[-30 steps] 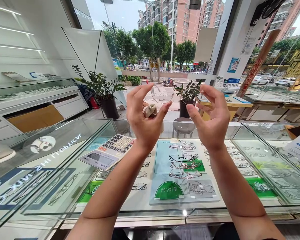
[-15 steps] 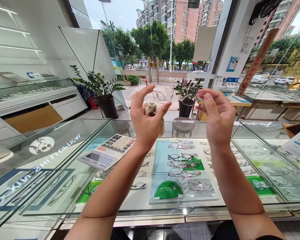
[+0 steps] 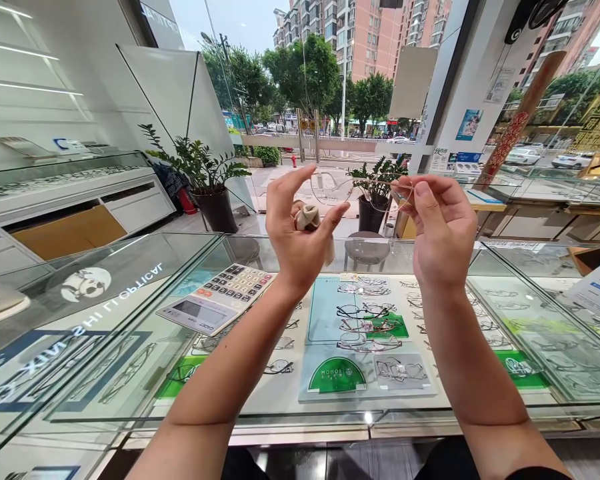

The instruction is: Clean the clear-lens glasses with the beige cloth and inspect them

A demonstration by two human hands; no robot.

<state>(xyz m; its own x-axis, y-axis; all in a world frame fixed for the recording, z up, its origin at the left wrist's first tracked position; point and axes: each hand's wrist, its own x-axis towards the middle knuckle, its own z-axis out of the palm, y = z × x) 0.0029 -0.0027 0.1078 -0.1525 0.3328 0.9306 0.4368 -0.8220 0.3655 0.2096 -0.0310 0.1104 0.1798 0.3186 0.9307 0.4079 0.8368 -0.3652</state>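
Observation:
In the head view I hold a pair of thin-rimmed eyeglasses (image 3: 332, 189) up above the glass counter. My right hand (image 3: 443, 230) pinches them at their right side between thumb and fingers. The clear lenses and fine rims are hard to make out against the window. My left hand (image 3: 295, 230) has a beige cloth (image 3: 309, 217) gripped in its curled lower fingers. Its thumb and forefinger are spread apart around the left lens; I cannot tell whether they touch the rim.
Below my hands is a glass display case (image 3: 260, 420) with several rows of glasses inside. A calculator (image 3: 217, 298) lies on its top, left of my forearm. Beyond stand a stool (image 3: 367, 250) and potted plants (image 3: 213, 203). White papers (image 3: 597, 287) are at the right.
My right hand has turned the eyeglasses, so their right side now shows more beside its fingers. Both hands have shifted slightly right in view. The cloth stays in my left hand.

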